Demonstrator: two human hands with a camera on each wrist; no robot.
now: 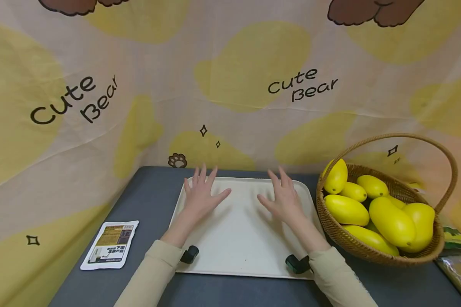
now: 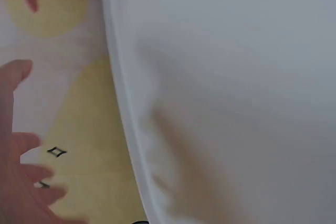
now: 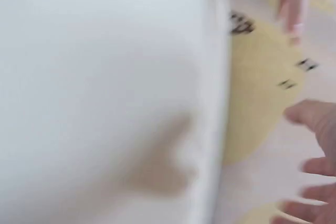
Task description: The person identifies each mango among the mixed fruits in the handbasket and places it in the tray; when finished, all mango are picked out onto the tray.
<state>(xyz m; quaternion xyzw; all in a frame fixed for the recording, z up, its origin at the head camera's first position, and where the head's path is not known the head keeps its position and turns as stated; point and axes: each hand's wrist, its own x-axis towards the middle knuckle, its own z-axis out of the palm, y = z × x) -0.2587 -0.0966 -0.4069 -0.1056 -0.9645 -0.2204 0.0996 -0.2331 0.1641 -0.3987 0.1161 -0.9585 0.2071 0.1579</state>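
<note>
At the near side, two pale sleeves (image 1: 150, 270) reach in over a dark grey-blue worktop (image 1: 230, 292), each with a small black device (image 1: 190, 254) at the wrist. Beyond the worktop's near strip lies a broad white tray (image 1: 234, 256), a rectangle with rounded corners and a low raised rim, taking up the middle of the surface. To its left, well apart from it, a white pouch (image 1: 110, 245) with a brown panel and dark print lies flat and slightly askew near the worktop's left edge. At the far right, a green and yellow packet (image 1: 456, 238) and a shiny package (image 1: 459, 270) show partly behind the basket's side.

The left hand (image 1: 202, 197) and the right hand (image 1: 285, 198) hover over the farther part of the tray, well apart from each other, fingers spread and thumbs turned inward. Soft shadows fall on the white surface below them. Just beside the tray on the right stands a woven basket (image 1: 328, 228) with a tall arched handle, heaped with yellow mango-like fruits (image 1: 392, 221).

Behind the worktop, and along its left, hangs a creased pale cloth (image 1: 234, 119) with yellow patches, "Cute Bear" lettering, small stars and a brown paw print; brown figures are cut off at the top.
</note>
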